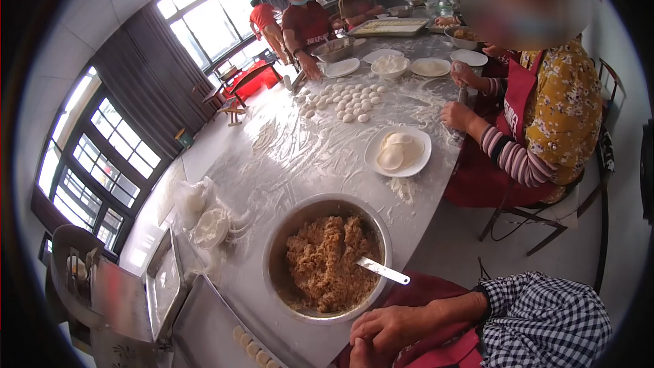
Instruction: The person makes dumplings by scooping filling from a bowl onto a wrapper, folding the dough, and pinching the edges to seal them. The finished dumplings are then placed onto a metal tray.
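Observation:
My right hand (388,327), below a black-and-white checked sleeve, is folded against my left hand (361,354) at the bottom edge. Both look closed, clasped together over a dark red apron, and I see nothing held in them; most of the left hand is cut off or covered. Just beyond them stands a large metal bowl (269,266) of brown minced filling (327,259). A white spatula (385,270) is stuck in the filling, its handle resting over the rim toward my hands.
A tray (211,320) with a row of dumplings stands at lower left, near a bag of flour (211,225). A plate (371,157) carries dough wrappers; dough pieces (351,102) lie beyond on the floured table (272,170). At right a co-worker (545,109) handles a rolling pin; others work farther back.

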Demonstrator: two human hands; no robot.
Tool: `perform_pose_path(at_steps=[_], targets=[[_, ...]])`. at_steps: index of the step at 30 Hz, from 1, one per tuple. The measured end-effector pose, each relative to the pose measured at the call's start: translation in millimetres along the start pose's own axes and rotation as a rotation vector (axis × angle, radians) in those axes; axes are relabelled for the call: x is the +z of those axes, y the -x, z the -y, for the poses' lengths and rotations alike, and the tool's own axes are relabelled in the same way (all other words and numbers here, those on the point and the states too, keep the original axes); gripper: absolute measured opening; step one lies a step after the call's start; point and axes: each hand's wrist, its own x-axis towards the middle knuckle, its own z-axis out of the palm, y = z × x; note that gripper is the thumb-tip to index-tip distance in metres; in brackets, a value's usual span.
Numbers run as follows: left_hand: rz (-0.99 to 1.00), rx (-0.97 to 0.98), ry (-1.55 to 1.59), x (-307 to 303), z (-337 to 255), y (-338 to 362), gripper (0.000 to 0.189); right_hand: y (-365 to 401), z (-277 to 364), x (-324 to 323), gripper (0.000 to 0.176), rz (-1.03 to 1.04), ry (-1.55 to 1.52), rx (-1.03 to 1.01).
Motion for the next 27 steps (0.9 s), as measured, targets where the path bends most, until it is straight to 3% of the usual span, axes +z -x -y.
perform_pose_path(at_steps=[6,8,11,23,26,27], targets=[[-0.188,-0.085,-0.014,8,-3,2,0.043,-7,7,-6,0.029,0.011,0.006,-0.014],[0.024,0.028,0.04,-2,2,-2,0.044,-4,3,-4,0.028,0.01,-0.016,-0.02],[0.106,0.0,0.044,-2,-2,0,0.041,-4,2,-5,0.026,0.04,-0.025,-0.013],[0.225,0.151,0.105,-15,-3,-8,0.04,-1,-1,-4,0.024,-0.001,-0.068,0.05],[0.153,0.174,0.062,-11,-3,-8,0.04,-4,2,-7,0.013,-0.009,-0.121,0.018],[0.153,0.176,0.062,-17,-1,-9,0.04,-5,5,-6,0.014,-0.05,-0.101,0.09]])
